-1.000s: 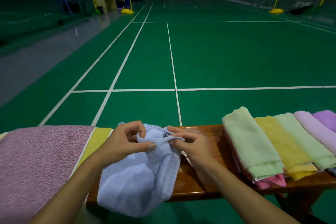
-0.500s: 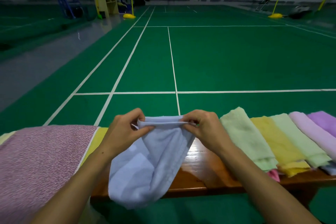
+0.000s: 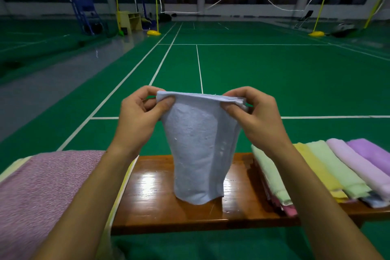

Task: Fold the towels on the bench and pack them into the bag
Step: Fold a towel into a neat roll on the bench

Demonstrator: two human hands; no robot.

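Observation:
A light blue towel (image 3: 199,152) hangs doubled over above the wooden bench (image 3: 160,198), its lower edge near the bench top. My left hand (image 3: 139,118) pinches its top left corner and my right hand (image 3: 253,116) pinches the top right corner, holding the upper edge stretched level. On the bench to the right lie several folded towels side by side: pale green (image 3: 272,177), yellow (image 3: 316,171), light green (image 3: 335,169), pink (image 3: 363,167) and purple (image 3: 373,154). No bag can be made out.
A large pinkish-purple cloth (image 3: 38,192) over a yellow one (image 3: 121,188) covers the bench's left end. Beyond the bench stretches a green badminton court (image 3: 253,74) with white lines, nets and yellow posts far off.
Both hands have raised the blue towel from the bench top and drawn apart, stretching its upper edge straight. The towel now hangs instead of lying bunched.

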